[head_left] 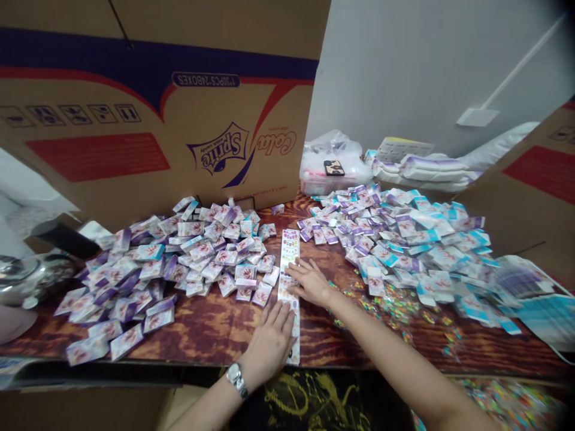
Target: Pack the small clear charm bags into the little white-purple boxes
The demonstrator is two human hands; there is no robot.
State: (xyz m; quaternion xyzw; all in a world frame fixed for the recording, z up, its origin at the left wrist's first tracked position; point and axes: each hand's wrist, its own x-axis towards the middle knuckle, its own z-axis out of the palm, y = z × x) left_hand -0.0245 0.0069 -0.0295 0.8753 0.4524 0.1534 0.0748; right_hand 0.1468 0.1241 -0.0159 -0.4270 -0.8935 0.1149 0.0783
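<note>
A long, narrow sticker sheet [291, 242] with small coloured pictures lies lengthwise on the wooden table, its near end close to the front edge. My left hand [271, 341], with a wristwatch on its wrist, lies flat over the near half. Farther up, my right hand [311, 282] rests on the sheet's middle with fingers stretched out. Neither hand grips anything that I can see. Small white, purple and blue boxes [202, 251] are heaped left of the sheet. Another heap of small cartons [404, 233] lies to the right. Small colourful packets [390, 305] are scattered beside my right forearm.
A large cardboard box [153, 120] stands behind the left heap, and another cardboard box [539, 197] is at right. A phone [333, 167] lies on plastic bags at the back. A metal kettle [40, 278] is at far left. More colourful packets [512, 404] sit below the table edge.
</note>
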